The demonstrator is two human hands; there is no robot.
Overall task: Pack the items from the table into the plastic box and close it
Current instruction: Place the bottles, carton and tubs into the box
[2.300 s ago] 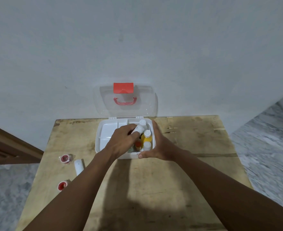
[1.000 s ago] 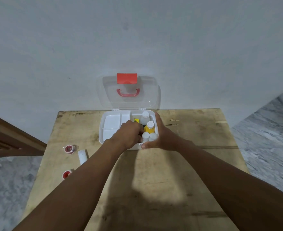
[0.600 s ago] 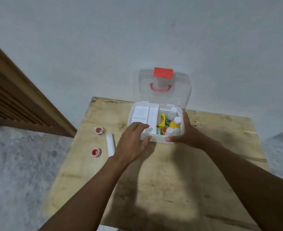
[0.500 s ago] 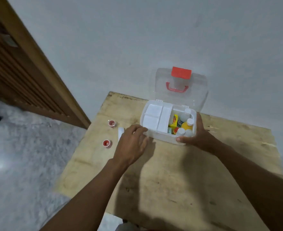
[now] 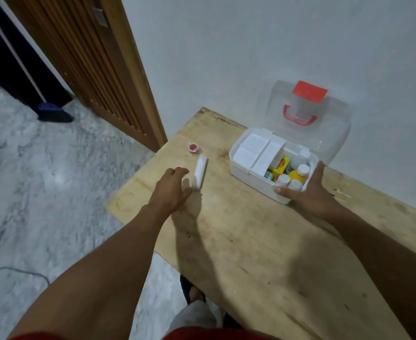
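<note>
Your left hand (image 5: 171, 190) hovers open and empty; grip the light, stiff tube (image 5: 199, 175) mid-body. Your right hand (image 5: 311, 190) clasps the box (image 5: 253, 176).

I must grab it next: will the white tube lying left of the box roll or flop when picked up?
The white tube looks rigid, so it probably won't flop. It seems rounded and lies flat on the table, so a nudge may roll it. Small, likely light.

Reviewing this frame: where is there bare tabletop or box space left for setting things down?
Bare wood spans the table between both forearms and toward the near edge. The plastic box has empty tray sections on its left; its right compartment is packed with bottles. It is crowded near the left hand: a white tube and two red-capped containers.
</note>
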